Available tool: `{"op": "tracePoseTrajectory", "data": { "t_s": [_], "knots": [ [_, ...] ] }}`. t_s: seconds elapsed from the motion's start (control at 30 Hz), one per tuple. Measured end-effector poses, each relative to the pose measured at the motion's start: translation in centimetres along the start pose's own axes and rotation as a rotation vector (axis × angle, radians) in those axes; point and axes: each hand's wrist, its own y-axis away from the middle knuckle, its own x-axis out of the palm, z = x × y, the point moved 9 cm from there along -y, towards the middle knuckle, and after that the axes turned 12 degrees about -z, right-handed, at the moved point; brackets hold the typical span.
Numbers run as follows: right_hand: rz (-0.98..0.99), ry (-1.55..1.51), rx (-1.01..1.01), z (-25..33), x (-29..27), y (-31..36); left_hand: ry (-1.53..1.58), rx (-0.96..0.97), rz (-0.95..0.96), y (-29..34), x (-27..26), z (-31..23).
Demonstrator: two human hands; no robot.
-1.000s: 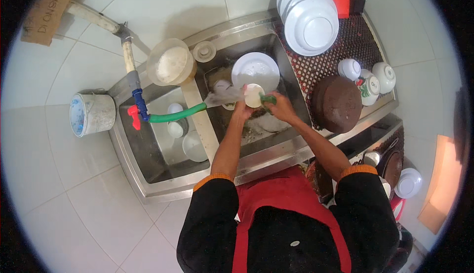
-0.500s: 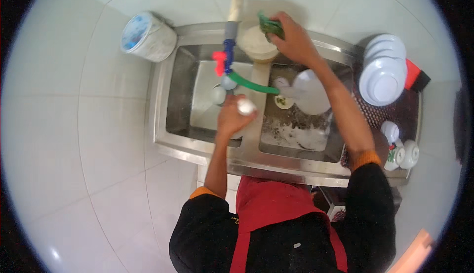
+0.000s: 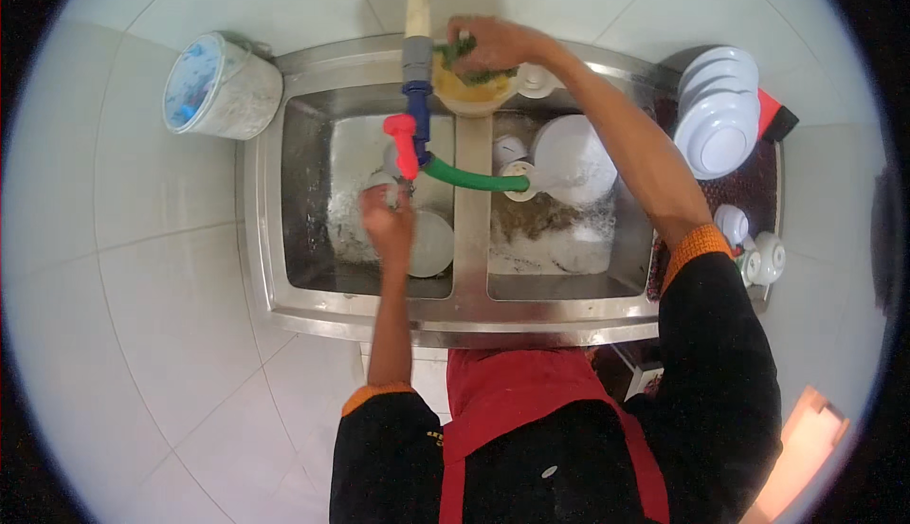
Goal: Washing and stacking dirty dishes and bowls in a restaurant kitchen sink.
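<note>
In the left basin my left hand has its fingers closed around a small white cup, partly hidden by the hand. Beside that hand a round white dish lies on the basin floor. My right hand reaches to the back of the sink and grips a green scouring pad at the mouth of a round tub with yellowish contents. From a green hose water runs into the right basin, over a large white plate and small white dishes.
A tap with a red handle hangs between the basins, close to my left hand. On the left rim stands a white bucket. Stacked white bowls and several small cups sit on the right drainboard. Behind the right basin is a white dish.
My left hand has moved left and lower into the left basin with the cup. My right hand has brought the scouring pad left and down to the tub.
</note>
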Motion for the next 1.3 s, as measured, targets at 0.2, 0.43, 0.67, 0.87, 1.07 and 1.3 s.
{"op": "tracePoseTrajectory", "data": {
  "t_s": [0.2,0.43,0.67,0.87,1.07,1.3],
  "knots": [
    [-0.541,-0.489,0.289,2.0,-12.1,11.2,0.158,0.204,0.529,12.7,16.1,-16.7],
    [-0.799,-0.67,0.674,-2.1,-13.0,30.0,-0.24,0.173,0.168,14.9,27.5,-9.2],
    [-0.817,-0.63,0.942,-8.2,-2.5,43.1,-0.255,0.388,0.792,13.0,26.6,-16.5],
    [-0.853,-0.823,0.879,-8.4,1.5,46.2,0.302,0.453,0.579,9.8,23.7,-23.1],
    [-0.894,-1.092,0.904,-7.1,1.1,46.1,0.348,0.4,0.613,10.0,24.3,-23.2],
    [-0.986,-0.329,0.507,-6.0,-0.8,38.7,1.456,-1.163,1.062,17.7,25.1,-25.7]
  ]
}}
